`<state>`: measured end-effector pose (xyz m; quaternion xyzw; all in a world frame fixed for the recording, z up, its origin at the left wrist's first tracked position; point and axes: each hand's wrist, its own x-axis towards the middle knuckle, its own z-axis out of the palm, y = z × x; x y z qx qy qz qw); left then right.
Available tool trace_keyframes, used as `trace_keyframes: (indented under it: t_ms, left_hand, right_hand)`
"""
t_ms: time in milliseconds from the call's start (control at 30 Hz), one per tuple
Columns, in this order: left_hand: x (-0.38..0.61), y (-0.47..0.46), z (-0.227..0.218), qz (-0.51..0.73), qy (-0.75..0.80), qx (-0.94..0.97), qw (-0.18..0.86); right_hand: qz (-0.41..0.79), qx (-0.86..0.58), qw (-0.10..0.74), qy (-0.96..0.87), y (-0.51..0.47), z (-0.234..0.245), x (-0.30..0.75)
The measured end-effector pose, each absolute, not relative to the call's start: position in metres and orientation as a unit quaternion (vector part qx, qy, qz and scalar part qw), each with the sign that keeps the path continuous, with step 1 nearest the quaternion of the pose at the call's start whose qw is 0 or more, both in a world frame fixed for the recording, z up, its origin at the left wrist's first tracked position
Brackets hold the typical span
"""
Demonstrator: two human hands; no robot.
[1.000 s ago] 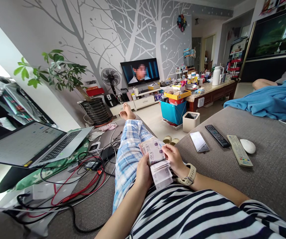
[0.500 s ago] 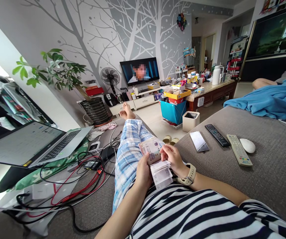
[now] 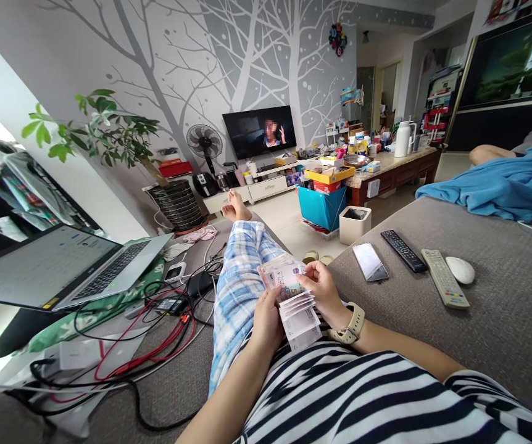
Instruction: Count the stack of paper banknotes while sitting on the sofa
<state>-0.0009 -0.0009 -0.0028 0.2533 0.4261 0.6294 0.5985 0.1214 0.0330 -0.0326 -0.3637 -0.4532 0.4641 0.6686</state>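
A stack of banknotes (image 3: 300, 317) lies over my lap, with my left hand (image 3: 267, 317) closed on its left side. Several notes are folded down toward my striped shirt, their pale edges fanned out. The upper notes point away from me, and a purple-toned one on top shows a figure 5. My right hand (image 3: 322, 288), with a pale watch (image 3: 350, 324) on its wrist, pinches that top note at its right edge between thumb and fingers. Blue plaid trousers (image 3: 242, 271) lie beneath the notes.
On the grey sofa to the right lie a phone (image 3: 370, 263), a black remote (image 3: 403, 251), a beige remote (image 3: 445, 279) and a white mouse (image 3: 460, 270). At left sit an open laptop (image 3: 108, 271) and tangled cables (image 3: 173, 336). Another person's leg shows near a blue blanket (image 3: 502, 179).
My right hand has moved slightly up, now pinching the top note's upper right edge. More folded edges show in the lower part of the stack. The television picture has changed.
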Motion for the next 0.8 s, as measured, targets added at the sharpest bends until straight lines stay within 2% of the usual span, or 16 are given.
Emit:
trace_keyframes:
  t_ms: [800]
  left_hand:
    - [0.0016,-0.0021,0.0019,0.624,0.431,0.264,0.596]
  right_hand:
    - [0.421,-0.364,0.665,-0.498,0.0341,-0.0316,0.1238]
